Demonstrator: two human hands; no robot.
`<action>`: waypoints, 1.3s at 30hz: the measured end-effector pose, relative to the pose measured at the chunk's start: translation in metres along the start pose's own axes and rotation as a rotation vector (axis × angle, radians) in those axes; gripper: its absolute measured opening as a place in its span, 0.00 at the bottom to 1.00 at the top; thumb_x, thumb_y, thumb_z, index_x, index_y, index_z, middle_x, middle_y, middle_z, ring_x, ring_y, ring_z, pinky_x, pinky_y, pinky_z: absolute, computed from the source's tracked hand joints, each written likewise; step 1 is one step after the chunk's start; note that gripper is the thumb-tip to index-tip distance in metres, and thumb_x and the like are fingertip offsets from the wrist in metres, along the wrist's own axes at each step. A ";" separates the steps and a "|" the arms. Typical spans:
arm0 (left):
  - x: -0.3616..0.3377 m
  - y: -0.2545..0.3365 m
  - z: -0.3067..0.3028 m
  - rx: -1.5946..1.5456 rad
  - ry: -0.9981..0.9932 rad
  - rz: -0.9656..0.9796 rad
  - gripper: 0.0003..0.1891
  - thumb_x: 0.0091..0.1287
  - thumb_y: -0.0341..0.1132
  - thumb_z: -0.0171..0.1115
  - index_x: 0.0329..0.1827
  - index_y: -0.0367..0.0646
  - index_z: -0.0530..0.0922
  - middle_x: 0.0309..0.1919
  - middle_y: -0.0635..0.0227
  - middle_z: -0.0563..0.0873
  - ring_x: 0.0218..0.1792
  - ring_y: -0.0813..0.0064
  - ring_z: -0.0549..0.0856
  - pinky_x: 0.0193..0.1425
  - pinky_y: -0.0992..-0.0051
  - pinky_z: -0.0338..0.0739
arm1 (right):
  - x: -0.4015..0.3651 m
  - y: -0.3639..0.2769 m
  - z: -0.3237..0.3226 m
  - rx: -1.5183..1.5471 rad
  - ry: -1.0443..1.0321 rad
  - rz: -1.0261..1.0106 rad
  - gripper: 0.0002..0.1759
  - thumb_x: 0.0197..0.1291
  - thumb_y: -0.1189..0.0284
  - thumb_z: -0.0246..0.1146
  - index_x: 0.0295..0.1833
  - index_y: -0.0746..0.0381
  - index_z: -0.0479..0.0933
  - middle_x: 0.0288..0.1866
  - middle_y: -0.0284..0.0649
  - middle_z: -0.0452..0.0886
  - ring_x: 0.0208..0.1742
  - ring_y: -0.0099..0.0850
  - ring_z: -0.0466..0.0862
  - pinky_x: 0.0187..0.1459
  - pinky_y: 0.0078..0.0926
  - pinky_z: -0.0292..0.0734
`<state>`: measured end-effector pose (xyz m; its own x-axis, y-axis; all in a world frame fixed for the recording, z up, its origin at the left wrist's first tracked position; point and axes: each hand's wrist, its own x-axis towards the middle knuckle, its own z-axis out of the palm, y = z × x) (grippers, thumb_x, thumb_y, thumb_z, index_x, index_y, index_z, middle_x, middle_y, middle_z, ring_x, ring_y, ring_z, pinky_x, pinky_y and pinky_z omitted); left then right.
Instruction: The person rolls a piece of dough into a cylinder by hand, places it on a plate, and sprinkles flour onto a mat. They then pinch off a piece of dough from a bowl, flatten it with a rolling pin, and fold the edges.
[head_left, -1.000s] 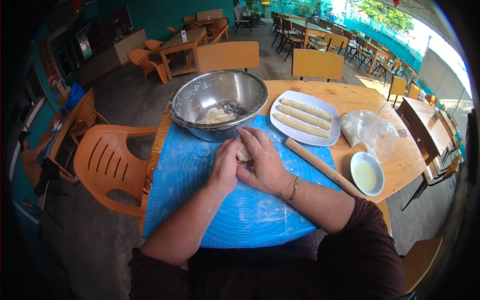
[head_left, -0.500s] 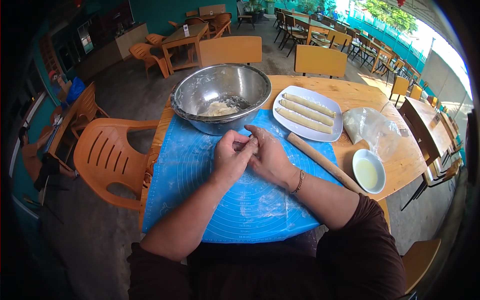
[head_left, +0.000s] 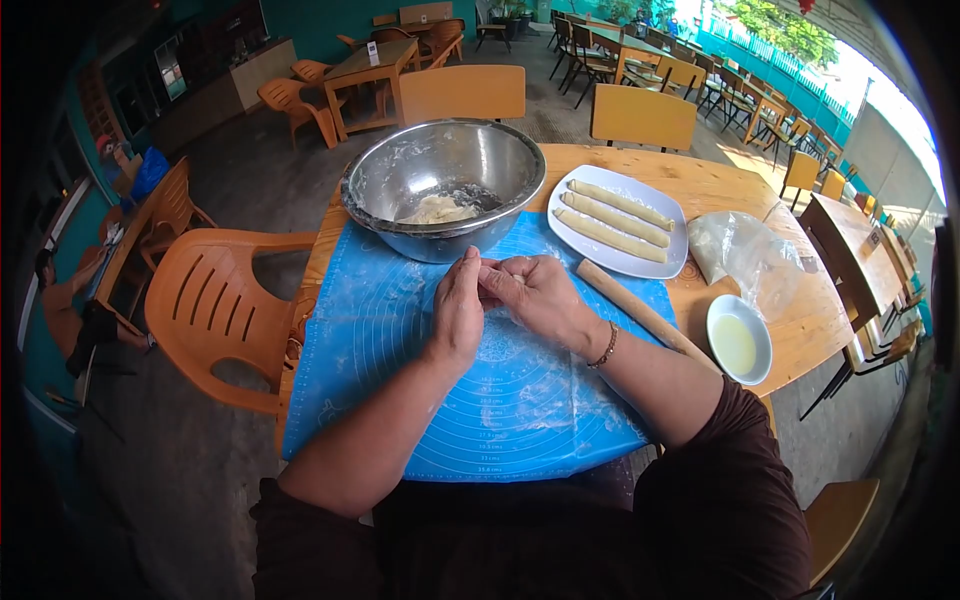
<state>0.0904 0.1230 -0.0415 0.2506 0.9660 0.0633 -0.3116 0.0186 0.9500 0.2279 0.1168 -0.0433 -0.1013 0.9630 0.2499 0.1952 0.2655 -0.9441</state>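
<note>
1. Hands in the head view: the left hand [head_left: 458,305] and right hand [head_left: 545,295] meet over the far half of the blue mat [head_left: 520,420]; the fingers [head_left: 470,268] of both are curled inward and pressed tip to tip, dusted with flour; I cannot tell whether a lump of dough is pinched between them, since the knuckles hide the gap.
2. Same view, what lies ahead: the steel bowl [head_left: 440,245] stands just beyond the fingertips, its near wall on the mat's far edge; the dough [head_left: 437,210] in it sits on the bowl's floor, straight ahead of the left hand, which is the nearer of the two.
3. Same view, to the right: the rolling pin [head_left: 640,312] lies just beside the right hand, its long axis slanting from near the knuckles down toward the right forearm; beyond it the white plate [head_left: 655,262] carries three dough rolls [head_left: 612,220], side by side on much the same slant.
4. Same view, further right on the table [head_left: 690,190]: a plastic bag [head_left: 745,260] and a small dish [head_left: 715,320] of pale liquid, both well apart from the hands.
</note>
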 end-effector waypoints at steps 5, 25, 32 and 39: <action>0.006 -0.010 -0.004 -0.084 -0.132 -0.078 0.33 0.79 0.59 0.37 0.56 0.33 0.74 0.49 0.55 0.82 0.50 0.67 0.81 0.59 0.64 0.75 | 0.000 -0.005 -0.006 0.164 0.120 0.267 0.26 0.71 0.57 0.58 0.49 0.75 0.79 0.39 0.53 0.85 0.34 0.32 0.83 0.37 0.30 0.79; -0.019 -0.022 0.014 -0.348 -0.086 0.017 0.41 0.76 0.66 0.31 0.70 0.33 0.62 0.62 0.50 0.72 0.65 0.58 0.73 0.69 0.61 0.69 | -0.048 -0.035 0.033 -0.268 0.132 -0.342 0.19 0.73 0.66 0.54 0.59 0.71 0.74 0.56 0.57 0.77 0.57 0.50 0.78 0.63 0.37 0.70; -0.025 -0.009 0.019 -0.022 0.135 0.206 0.37 0.78 0.60 0.32 0.75 0.36 0.60 0.68 0.46 0.68 0.65 0.54 0.73 0.70 0.58 0.68 | -0.059 -0.044 0.040 -0.272 0.163 -0.503 0.15 0.73 0.70 0.53 0.57 0.69 0.74 0.50 0.53 0.78 0.49 0.47 0.80 0.54 0.36 0.74; -0.020 -0.004 0.021 0.189 0.200 0.304 0.29 0.80 0.54 0.38 0.68 0.37 0.68 0.63 0.53 0.73 0.61 0.62 0.74 0.68 0.66 0.69 | -0.038 -0.040 0.030 -0.090 0.133 -0.170 0.17 0.74 0.63 0.55 0.41 0.67 0.77 0.37 0.54 0.80 0.36 0.49 0.81 0.40 0.36 0.76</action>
<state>0.1061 0.0979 -0.0405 -0.0157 0.9516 0.3071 -0.1657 -0.3054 0.9377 0.1949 0.0681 -0.0215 -0.0121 0.9001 0.4356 0.2729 0.4221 -0.8645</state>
